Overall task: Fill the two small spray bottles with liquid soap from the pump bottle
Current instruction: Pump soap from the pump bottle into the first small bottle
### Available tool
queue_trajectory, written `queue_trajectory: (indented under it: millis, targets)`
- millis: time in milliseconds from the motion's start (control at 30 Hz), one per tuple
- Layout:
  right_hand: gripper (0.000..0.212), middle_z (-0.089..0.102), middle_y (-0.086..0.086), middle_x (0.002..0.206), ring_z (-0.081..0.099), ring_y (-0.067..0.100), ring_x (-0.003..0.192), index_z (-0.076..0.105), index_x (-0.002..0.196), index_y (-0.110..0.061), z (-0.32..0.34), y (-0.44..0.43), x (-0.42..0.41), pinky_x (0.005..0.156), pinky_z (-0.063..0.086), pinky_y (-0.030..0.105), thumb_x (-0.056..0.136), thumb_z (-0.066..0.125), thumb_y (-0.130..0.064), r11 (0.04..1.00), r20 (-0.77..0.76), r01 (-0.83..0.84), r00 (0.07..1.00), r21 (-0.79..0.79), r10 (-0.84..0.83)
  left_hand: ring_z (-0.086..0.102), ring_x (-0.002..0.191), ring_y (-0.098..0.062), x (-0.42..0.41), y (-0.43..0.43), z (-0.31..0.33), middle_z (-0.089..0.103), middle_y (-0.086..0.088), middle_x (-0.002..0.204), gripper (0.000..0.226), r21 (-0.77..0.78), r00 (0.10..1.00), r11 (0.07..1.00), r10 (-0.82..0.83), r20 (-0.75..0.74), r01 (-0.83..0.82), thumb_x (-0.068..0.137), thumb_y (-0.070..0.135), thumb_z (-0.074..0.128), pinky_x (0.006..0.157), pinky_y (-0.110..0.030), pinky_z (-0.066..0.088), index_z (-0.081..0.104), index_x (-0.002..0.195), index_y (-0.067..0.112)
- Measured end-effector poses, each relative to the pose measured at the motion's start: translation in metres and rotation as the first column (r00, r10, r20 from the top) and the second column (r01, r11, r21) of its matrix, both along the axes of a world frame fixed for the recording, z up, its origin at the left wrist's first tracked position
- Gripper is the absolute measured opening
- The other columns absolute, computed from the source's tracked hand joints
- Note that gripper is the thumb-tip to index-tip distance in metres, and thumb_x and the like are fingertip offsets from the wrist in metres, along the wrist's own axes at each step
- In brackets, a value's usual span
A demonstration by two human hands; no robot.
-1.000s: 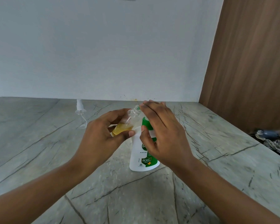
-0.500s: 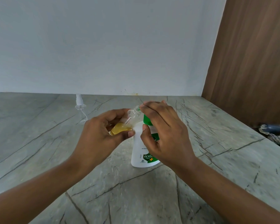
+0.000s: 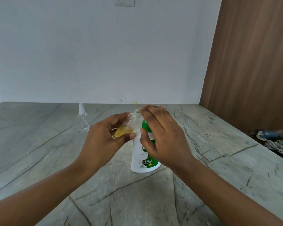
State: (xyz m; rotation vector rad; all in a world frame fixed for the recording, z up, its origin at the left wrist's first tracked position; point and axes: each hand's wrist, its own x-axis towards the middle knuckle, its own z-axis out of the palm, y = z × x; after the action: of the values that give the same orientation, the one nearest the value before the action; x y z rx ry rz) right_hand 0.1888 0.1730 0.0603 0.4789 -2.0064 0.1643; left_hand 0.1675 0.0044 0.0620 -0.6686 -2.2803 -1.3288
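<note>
A grey veined stone surface (image 3: 39,152) runs to a pale wall, wood panelling at right. Far left stands a clear empty spray bottle with white nozzle (image 3: 82,119), upright. The left hand (image 3: 103,141) has its fingers clamped on a small clear bottle partly full of yellow soap (image 3: 124,128), tilted, its open neck at the pump spout. It looks light, stiff and likely slick — best gripped around the belly. The right hand (image 3: 162,136) covers the pump head of the white-and-green pump bottle (image 3: 143,159), fingers curled over it; this heavier bottle stands steady.
</note>
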Motion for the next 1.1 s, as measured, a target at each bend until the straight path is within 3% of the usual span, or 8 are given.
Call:
queue_trajectory:
  millis: [167,333,667,833,1100]
  targets:
    - [0.052,0.053,0.013,0.133,0.037,0.021,0.129,0.049,0.132,-0.001,-0.007,0.002,-0.001,0.114,0.014,0.023,0.087,0.049,-0.028,0.999,0.045,0.014,0.999,0.038,-0.016,0.061,0.095,0.004,0.002,0.001,0.002,0.060,0.027,0.101,0.053,-0.019,1.000,1.000,0.020,-0.018,-0.020,0.067,0.028,0.078,0.077,-0.002,0.043,0.058,0.116,0.035]
    - [0.053,0.052,0.014,0.134,0.036,0.022,0.130,0.046,0.133,-0.002,-0.006,0.001,-0.003,0.114,0.010,0.021,0.087,0.049,-0.028,0.998,0.031,0.031,0.999,0.055,-0.033,0.060,0.094,0.006,0.002,0.001,0.004,0.058,0.028,0.101,0.055,-0.030,0.999,0.999,0.023,-0.039,-0.025,0.069,0.025,0.078,0.076,0.001,0.041,0.059,0.120,0.027]
    - [0.046,0.056,0.016,0.125,0.044,0.023,0.122,0.049,0.127,0.001,-0.016,-0.002,-0.002,0.112,0.024,0.029,0.087,0.050,-0.023,0.996,0.005,-0.070,0.998,-0.050,0.070,0.063,0.097,-0.002,0.003,0.000,-0.007,0.065,0.015,0.108,0.056,-0.034,0.998,0.999,-0.004,-0.056,0.002,0.067,0.033,0.074,0.084,-0.008,0.046,0.059,0.120,0.026]
    - [0.045,0.058,0.015,0.123,0.046,0.022,0.120,0.054,0.124,0.001,-0.022,-0.005,-0.001,0.108,0.030,0.033,0.087,0.050,-0.024,0.997,0.016,-0.059,0.998,-0.053,0.060,0.060,0.095,0.004,0.004,-0.003,-0.011,0.059,0.026,0.103,0.058,-0.062,0.998,0.998,0.006,-0.067,-0.010,0.064,0.042,0.068,0.081,-0.004,0.044,0.057,0.120,0.029]
    - [0.047,0.056,0.013,0.126,0.044,0.020,0.122,0.052,0.126,-0.001,-0.019,-0.004,0.000,0.110,0.025,0.028,0.088,0.048,-0.028,0.997,0.048,-0.049,0.998,-0.062,0.052,0.061,0.094,0.005,0.002,-0.002,-0.008,0.060,0.027,0.103,0.057,-0.049,0.999,0.999,0.006,-0.043,-0.008,0.065,0.034,0.075,0.080,-0.003,0.043,0.059,0.120,0.029]
